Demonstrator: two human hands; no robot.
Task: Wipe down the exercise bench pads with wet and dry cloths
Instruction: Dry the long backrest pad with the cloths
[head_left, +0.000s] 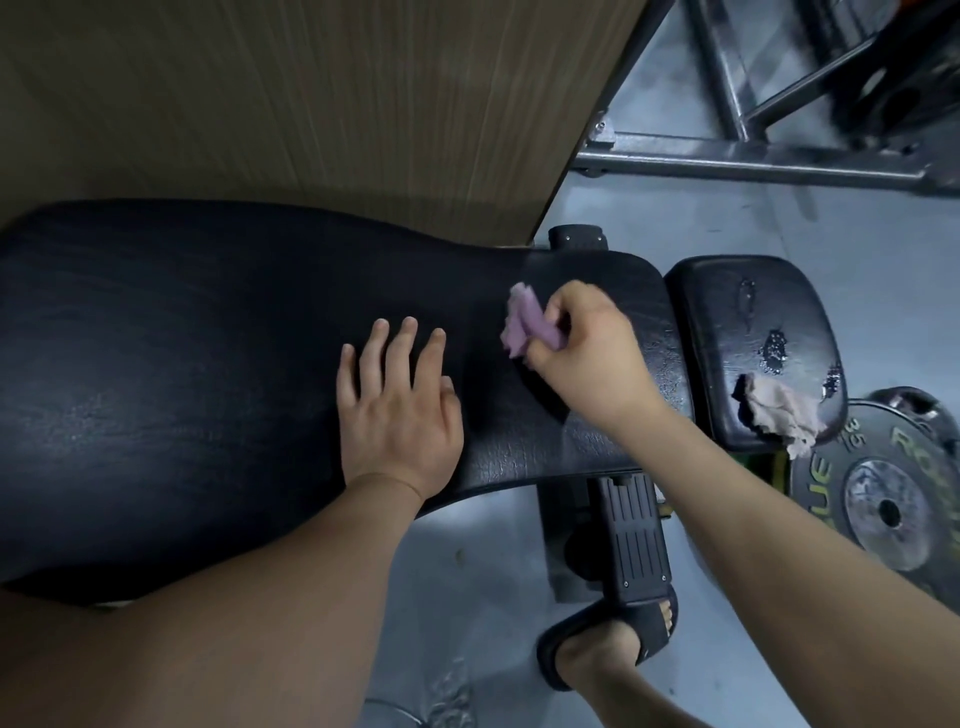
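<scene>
A long black back pad (182, 353) of the exercise bench stretches across the view from the left. My left hand (397, 405) lies flat on it with straight fingers. To its right, my right hand (587, 348) grips a purple cloth (524, 325) against the pad's narrow end. Beyond a gap lies the small black seat pad (727, 322), with wet patches on its surface. A beige cloth (779, 410) lies crumpled on the seat pad's near right corner.
A wooden panel (311, 104) stands behind the bench. A steel rack frame (753, 156) crosses the grey floor at the top right. A weight plate (888, 499) lies on the floor at right. My sandalled foot (608, 639) stands by the bench's black frame (631, 535).
</scene>
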